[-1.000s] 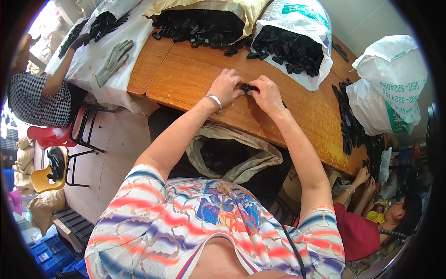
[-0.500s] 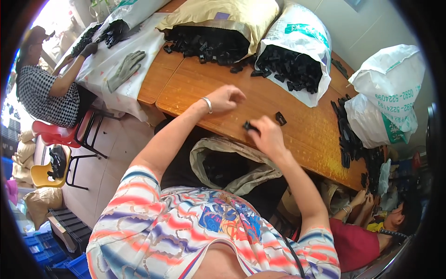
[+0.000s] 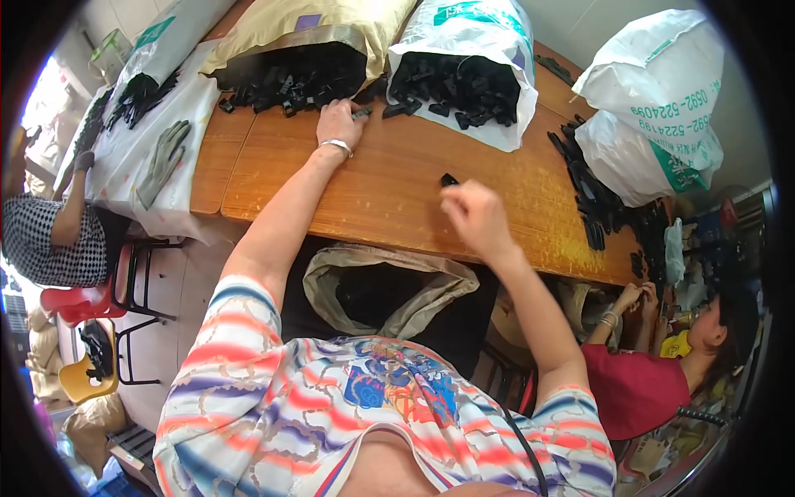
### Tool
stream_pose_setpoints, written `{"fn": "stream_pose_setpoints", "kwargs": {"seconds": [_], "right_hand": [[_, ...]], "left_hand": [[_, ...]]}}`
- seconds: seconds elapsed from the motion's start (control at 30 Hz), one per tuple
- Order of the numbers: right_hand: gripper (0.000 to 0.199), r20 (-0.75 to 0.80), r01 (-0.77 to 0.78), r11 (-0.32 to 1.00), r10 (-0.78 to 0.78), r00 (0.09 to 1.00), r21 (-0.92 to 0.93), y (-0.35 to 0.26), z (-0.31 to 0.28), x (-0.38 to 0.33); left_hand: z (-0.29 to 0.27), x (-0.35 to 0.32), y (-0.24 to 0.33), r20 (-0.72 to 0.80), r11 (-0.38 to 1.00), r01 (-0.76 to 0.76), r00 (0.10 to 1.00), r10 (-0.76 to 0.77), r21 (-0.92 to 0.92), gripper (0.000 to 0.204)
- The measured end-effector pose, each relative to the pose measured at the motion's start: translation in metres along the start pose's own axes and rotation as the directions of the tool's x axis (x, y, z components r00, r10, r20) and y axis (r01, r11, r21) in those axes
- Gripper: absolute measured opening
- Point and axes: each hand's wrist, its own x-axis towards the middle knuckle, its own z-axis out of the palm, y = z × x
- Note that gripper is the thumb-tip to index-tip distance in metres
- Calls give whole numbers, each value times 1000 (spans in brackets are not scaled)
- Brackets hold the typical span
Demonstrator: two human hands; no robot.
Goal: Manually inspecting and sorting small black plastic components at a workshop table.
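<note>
My left hand [image 3: 338, 124] is at the mouth of the tan sack [image 3: 286, 37], its fingers closed on a small black plastic part [image 3: 361, 113]. Loose black parts [image 3: 290, 79] fill that sack and spill onto the wooden table [image 3: 389, 178]. My right hand [image 3: 479, 217] hovers over the table's near side with its fingers curled and slightly blurred. Just beyond its fingertips is another black part [image 3: 448, 180]; whether they touch it is unclear. An open beige sack [image 3: 389, 257] sits at my lap below the table edge, dark inside.
A white sack [image 3: 522, 83] of black parts lies open beside the tan one. White bags [image 3: 654, 116] and long black pieces [image 3: 584, 195] line the right side. Co-workers sit at left [image 3: 54, 236] and right [image 3: 633, 385]. A grey glove [image 3: 163, 163] lies on the white sheet.
My left hand has reached forward to the tan sack's mouth and closed on a part. The black part earlier in my right fingers no longer shows there. The view has shifted right.
</note>
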Motion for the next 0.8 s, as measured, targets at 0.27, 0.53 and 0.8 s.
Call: {"fn": "stream_pose_setpoints", "kwargs": {"seconds": [0.27, 0.53, 0.8], "right_hand": [[23, -140, -309, 887, 277, 951, -343, 123, 15, 103], [25, -121, -381, 770, 374, 919, -512, 127, 38, 131], [19, 461, -680, 678, 528, 714, 277, 92, 12, 82]], "left_hand": [[-27, -67, 45, 172, 933, -335, 919, 355, -134, 18], [-43, -98, 59, 210, 891, -366, 880, 426, -270, 28], [-42, -104, 49, 200, 928, -308, 915, 350, -210, 27]]}}
